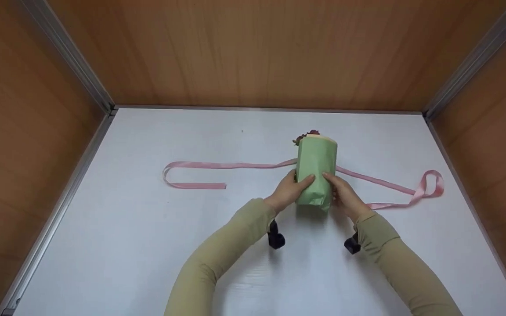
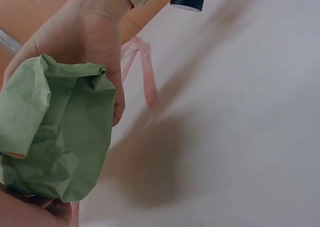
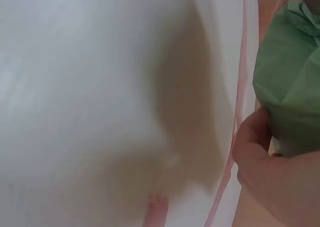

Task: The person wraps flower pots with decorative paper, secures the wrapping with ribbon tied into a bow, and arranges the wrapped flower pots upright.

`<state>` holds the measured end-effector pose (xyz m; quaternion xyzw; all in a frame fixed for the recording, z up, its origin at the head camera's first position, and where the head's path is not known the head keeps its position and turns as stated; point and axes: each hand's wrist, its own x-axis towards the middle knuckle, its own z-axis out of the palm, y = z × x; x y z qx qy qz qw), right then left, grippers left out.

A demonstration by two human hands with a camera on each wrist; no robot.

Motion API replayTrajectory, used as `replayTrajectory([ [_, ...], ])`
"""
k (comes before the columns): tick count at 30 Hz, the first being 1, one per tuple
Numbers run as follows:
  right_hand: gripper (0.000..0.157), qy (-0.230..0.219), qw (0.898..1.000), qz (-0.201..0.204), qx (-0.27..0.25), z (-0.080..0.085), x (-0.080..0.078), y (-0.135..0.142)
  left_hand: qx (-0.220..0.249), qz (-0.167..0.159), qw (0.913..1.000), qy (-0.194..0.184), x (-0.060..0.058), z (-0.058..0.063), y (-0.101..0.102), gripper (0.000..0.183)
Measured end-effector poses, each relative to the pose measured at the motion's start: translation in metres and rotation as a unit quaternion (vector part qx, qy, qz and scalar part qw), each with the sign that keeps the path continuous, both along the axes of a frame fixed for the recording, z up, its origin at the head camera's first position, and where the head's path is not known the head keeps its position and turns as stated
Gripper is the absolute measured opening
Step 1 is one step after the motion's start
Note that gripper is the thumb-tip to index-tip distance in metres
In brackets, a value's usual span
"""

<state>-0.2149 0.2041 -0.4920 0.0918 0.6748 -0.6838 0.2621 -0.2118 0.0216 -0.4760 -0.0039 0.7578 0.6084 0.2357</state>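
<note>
Both hands grip a bundle wrapped in pale green paper (image 1: 316, 160), held over the white table with its shadow below. Dark reddish dried-looking flowers (image 1: 312, 132) poke out of its far end. My left hand (image 1: 289, 190) holds the lower left side, thumb across the front. On the lower right side, my right hand (image 1: 346, 193) grips likewise with its thumb on the front. The paper's near end is folded and crumpled, as the left wrist view shows. Behind the bundle runs a pink ribbon (image 1: 244, 166), its middle hidden by the paper.
The ribbon's left end doubles back in a bend; its right part makes a loop (image 1: 435, 184) near the table's right side. Wooden panels (image 1: 253, 52) with metal edging enclose the white table (image 1: 117, 237) at the back and both sides. Black wrist-camera parts (image 1: 276, 239) hang under the forearms.
</note>
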Motion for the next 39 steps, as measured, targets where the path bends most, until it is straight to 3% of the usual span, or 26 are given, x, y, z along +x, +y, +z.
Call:
replayTrajectory([
  [4, 0.074, -0.049, 0.995, -0.075, -0.048, 0.001, -0.013, -0.009, 0.0, 0.016, 0.9995, 0.027, -0.018, -0.002, 0.006, 0.073],
  [8, 0.071, -0.067, 0.99, -0.111, -0.059, -0.005, -0.025, -0.018, -0.009, 0.039, 0.9986, 0.034, -0.029, -0.013, 0.005, 0.07],
  [15, 0.07, -0.036, 0.994, -0.098, 0.005, -0.011, -0.038, -0.03, -0.013, 0.066, 0.9968, 0.043, -0.039, -0.026, -0.001, 0.068],
  [23, 0.074, -0.047, 0.994, -0.099, -0.012, -0.01, -0.042, -0.033, -0.012, 0.061, 0.9971, 0.045, -0.04, -0.031, -0.005, 0.067],
  [31, 0.072, -0.045, 0.997, -0.068, 0.006, -0.016, -0.043, -0.035, -0.014, 0.05, 0.9976, 0.046, -0.038, -0.036, -0.012, 0.066],
  [33, 0.073, -0.038, 0.998, -0.056, 0.019, -0.017, -0.046, -0.035, -0.037, 0.047, 0.997, 0.049, -0.04, -0.035, -0.014, 0.067],
  [35, 0.074, -0.026, 0.998, -0.038, 0.043, -0.017, -0.047, -0.033, -0.092, 0.039, 0.9934, 0.057, -0.042, -0.032, -0.016, 0.068],
  [37, 0.076, -0.011, 0.997, -0.015, 0.077, -0.013, -0.045, -0.031, -0.158, 0.027, 0.9846, 0.069, -0.043, -0.03, -0.019, 0.07],
  [39, 0.072, 0.033, 0.99, -0.018, 0.139, -0.014, -0.043, -0.026, -0.218, 0.017, 0.9726, 0.079, -0.042, -0.029, -0.022, 0.072],
])
